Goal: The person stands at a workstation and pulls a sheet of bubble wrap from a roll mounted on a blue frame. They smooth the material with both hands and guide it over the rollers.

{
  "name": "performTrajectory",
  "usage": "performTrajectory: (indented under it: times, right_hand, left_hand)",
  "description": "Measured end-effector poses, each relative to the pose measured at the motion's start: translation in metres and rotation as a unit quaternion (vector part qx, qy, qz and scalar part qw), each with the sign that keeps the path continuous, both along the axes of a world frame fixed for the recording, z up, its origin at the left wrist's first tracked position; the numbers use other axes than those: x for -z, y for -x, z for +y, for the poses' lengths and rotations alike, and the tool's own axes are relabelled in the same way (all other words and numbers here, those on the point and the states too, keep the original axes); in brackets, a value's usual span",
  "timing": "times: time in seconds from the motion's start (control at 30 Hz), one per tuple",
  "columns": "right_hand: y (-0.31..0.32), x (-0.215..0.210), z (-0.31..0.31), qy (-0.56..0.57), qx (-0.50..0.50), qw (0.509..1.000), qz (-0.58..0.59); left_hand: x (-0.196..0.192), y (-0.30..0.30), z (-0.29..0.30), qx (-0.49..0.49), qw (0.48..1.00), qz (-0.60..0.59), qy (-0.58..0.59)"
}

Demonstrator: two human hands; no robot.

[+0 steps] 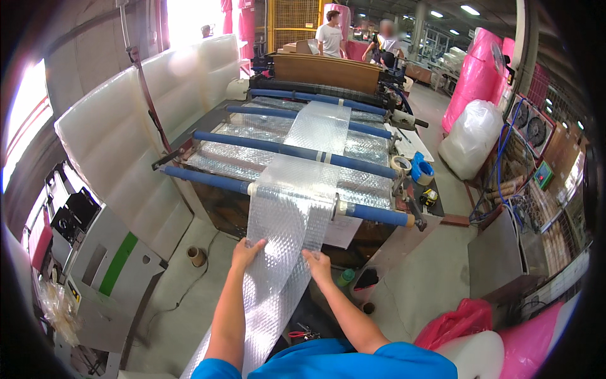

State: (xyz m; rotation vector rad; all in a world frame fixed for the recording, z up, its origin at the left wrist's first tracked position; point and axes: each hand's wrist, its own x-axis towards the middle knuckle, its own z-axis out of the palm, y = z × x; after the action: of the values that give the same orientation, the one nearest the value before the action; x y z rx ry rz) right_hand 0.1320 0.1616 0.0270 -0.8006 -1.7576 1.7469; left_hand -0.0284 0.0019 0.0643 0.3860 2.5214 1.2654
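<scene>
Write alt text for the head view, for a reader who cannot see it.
Both hands, left hand and right hand, press flat on a strip of clear bubble wrap that hangs down from a blue roller on a machine. Pink plastic rolls stand behind.

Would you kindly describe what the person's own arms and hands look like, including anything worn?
Both forearms are bare, with short bright blue sleeves showing at the lower edge. The left hand and right hand wear no gloves; no watch, rings or markings are visible.
</scene>
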Motion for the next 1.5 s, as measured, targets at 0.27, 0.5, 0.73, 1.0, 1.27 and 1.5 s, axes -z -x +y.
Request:
performTrajectory:
  times: [0.27, 0.5, 0.73, 1.0, 1.27, 1.5]
  right_hand:
    - [-0.044, 0.005, -0.05, 0.07, -0.127, 0.989, -0.02]
    - [-0.061, -0.049, -0.074, 0.12, -0.143, 0.982, -0.004]
    - [-0.037, 0.036, -0.043, -0.015, -0.053, 0.995, -0.077]
    - [-0.003, 0.067, -0.011, -0.204, 0.008, 0.975, -0.09]
    - [-0.01, 0.109, -0.022, -0.083, -0.004, 0.995, -0.049]
    - [-0.014, 0.08, -0.028, -0.043, -0.015, 0.998, -0.036]
  left_hand:
    - [-0.006, -0.055, -0.048, -0.036, 0.99, 0.038, -0.131]
    - [-0.045, -0.054, -0.077, -0.004, 0.991, 0.002, -0.137]
    - [0.039, -0.027, -0.03, -0.024, 0.999, 0.019, 0.011]
    - [0.071, -0.017, 0.008, -0.088, 0.995, 0.053, -0.021]
    - [-0.019, 0.031, 0.057, -0.072, 0.917, 0.075, -0.384]
    - [-0.046, 0.048, 0.074, -0.094, 0.951, 0.169, -0.243]
